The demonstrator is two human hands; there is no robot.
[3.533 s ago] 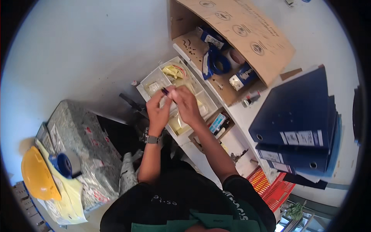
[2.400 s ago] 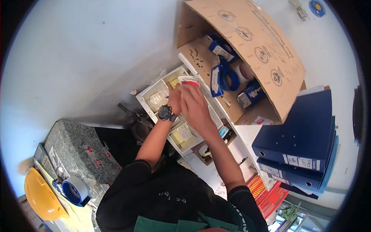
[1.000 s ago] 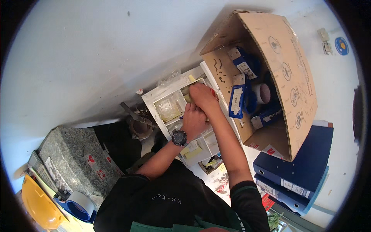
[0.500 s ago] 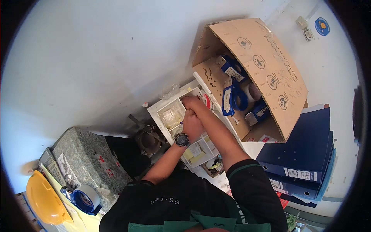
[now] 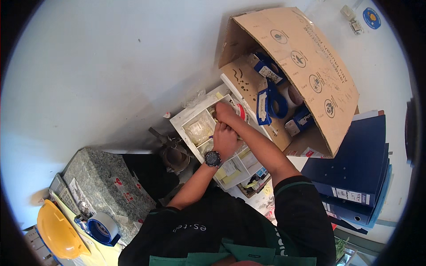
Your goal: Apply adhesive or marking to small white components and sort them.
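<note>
A white divided organizer tray (image 5: 177, 121) lies in front of me, tilted in view. My right hand (image 5: 225, 112) reaches into its far compartment, beside a round red-and-white item (image 5: 242, 111); its fingertips are hidden down there. Just below my right wrist, my left hand (image 5: 225, 141), with a black watch (image 5: 212, 158) on the wrist, is closed over the middle of the tray. Whatever its curled fingers hold does not show; a small blue tip peeks out beside them. A clear plastic bag of small pale pieces (image 5: 199, 130) fills the compartment to the left.
An open cardboard box (image 5: 306, 57) with blue tape dispensers (image 5: 271, 99) stands at the far right. Dark blue binders (image 5: 341, 164) are nearer. Left are a grey stone-patterned block (image 5: 102, 186), a tape roll (image 5: 103, 228) and a yellow hard hat (image 5: 60, 230). A metal device (image 5: 174, 157) sits beside the tray.
The view has shifted slightly. My right hand has turned a little within the far compartment, and my left hand stays closed just below it.
</note>
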